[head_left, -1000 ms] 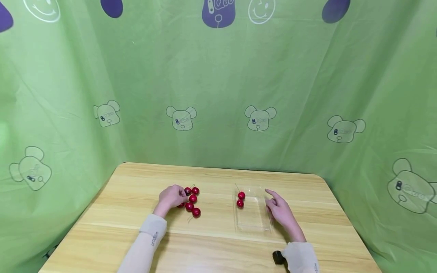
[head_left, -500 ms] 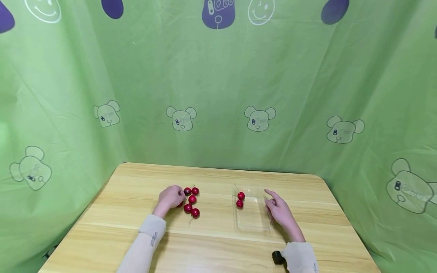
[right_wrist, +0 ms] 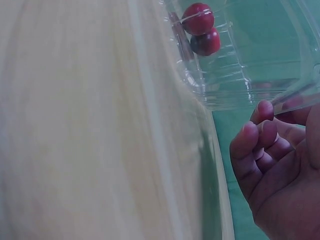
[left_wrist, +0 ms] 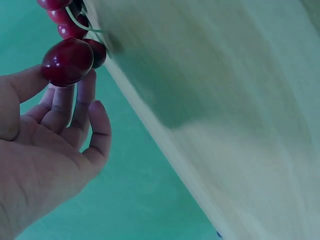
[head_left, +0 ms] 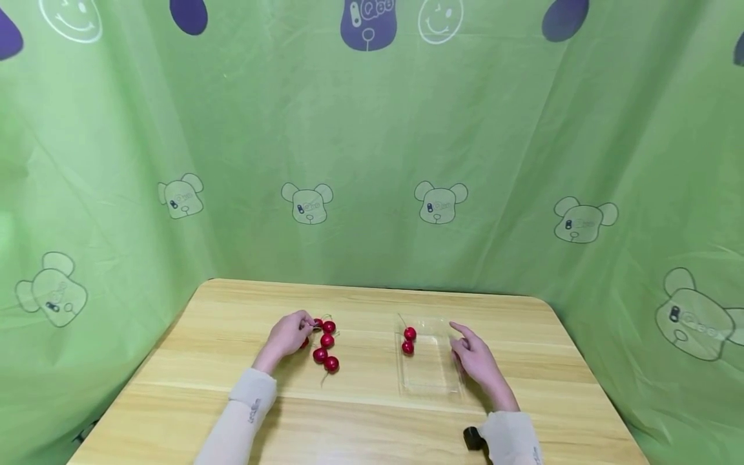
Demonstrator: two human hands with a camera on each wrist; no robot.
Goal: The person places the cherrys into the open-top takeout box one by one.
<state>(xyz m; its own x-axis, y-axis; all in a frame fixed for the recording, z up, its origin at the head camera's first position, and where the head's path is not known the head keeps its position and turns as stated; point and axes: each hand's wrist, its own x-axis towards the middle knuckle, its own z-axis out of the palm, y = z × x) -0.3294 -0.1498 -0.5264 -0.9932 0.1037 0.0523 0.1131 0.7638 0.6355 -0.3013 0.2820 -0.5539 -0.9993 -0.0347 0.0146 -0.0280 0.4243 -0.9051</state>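
My left hand (head_left: 289, 334) is at the left side of a loose group of red cherries (head_left: 327, 341). In the left wrist view, its thumb and fingers pinch one glossy cherry (left_wrist: 67, 62), with more cherries crowded behind it. A darker cherry (head_left: 317, 325) is partly covered by the fingertips in the head view. My right hand (head_left: 478, 359) grips the right edge of a clear plastic container (head_left: 430, 389), index finger stretched along the rim and other fingers curled. Inside the container's far left part, two cherries (head_left: 409, 340) lie together, one with its stem pointing up.
Both hands work over a light wooden table (head_left: 372, 426). Green curtain (head_left: 372, 258) with bear prints hangs around its back and sides. A small black device (head_left: 473, 439) sits at the right sleeve cuff.
My left hand has drawn slightly left and away from the group, and the cherry beneath it has shifted with it. The right hand and container stay in place.
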